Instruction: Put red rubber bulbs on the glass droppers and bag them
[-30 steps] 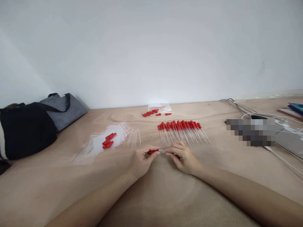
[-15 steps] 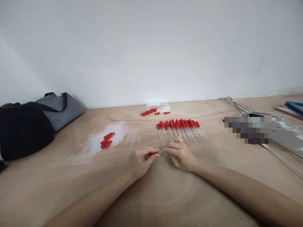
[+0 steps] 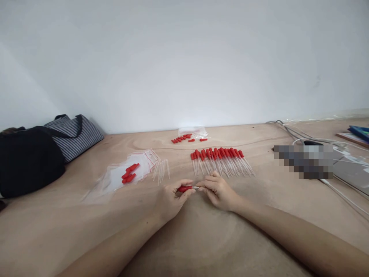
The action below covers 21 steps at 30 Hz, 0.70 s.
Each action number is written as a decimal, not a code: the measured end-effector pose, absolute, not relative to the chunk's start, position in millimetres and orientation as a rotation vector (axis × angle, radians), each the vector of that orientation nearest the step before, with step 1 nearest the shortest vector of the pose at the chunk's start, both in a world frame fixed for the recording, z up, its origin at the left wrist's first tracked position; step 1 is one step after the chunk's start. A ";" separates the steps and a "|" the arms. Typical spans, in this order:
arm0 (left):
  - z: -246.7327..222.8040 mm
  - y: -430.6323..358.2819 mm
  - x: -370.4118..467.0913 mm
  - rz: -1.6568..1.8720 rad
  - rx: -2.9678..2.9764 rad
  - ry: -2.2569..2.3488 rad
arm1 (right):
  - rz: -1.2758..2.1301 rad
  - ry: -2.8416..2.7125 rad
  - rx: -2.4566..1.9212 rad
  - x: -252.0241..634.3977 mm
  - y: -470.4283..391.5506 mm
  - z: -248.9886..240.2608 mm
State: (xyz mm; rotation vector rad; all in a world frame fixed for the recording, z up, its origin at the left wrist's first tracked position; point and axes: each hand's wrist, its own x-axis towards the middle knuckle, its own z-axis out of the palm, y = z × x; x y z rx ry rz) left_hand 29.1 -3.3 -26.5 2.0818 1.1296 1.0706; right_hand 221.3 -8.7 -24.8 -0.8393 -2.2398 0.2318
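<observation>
My left hand (image 3: pixel 175 196) is closed on a red rubber dropper bulb (image 3: pixel 185 189), held on its side between thumb and fingers. A thin clear glass tube (image 3: pixel 195 187) meets the bulb's open end; how deep it sits I cannot tell. My right hand (image 3: pixel 217 191) pinches that tube, and the fingers hide its far part. Just beyond the right hand lies a row of droppers (image 3: pixel 220 157) with red bulbs and clear tips. Several loose glass tubes (image 3: pixel 162 170) rest beyond my left hand, beside red bulbs (image 3: pixel 129 175) on clear zip bags (image 3: pixel 115 175).
Farther back are more red bulbs (image 3: pixel 181 138) and a bag with clear tubes (image 3: pixel 198 132). On the left stand a black bag (image 3: pixel 29 163) and a striped bag (image 3: pixel 70 134). Cables (image 3: pixel 291 134), a blurred dark object (image 3: pixel 305 161) and a grey device (image 3: pixel 351 165) lie right.
My left fingers have opened slightly around the bulb, so more of it shows. My right fingertips have drawn a little closer to it along the tube.
</observation>
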 end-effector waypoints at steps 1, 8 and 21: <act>-26.0 -2.4 28.2 1.061 2.076 1.114 | 0.211 -2.245 -0.834 221.4 -8.5 -25.7; -22.9 0.5 28.2 1.098 2.192 0.919 | 0.070 -2.290 -0.785 220.2 -7.7 -30.3; -33.4 4.6 24.0 1.020 1.788 0.985 | 0.185 -2.182 -0.917 224.8 -7.6 -32.6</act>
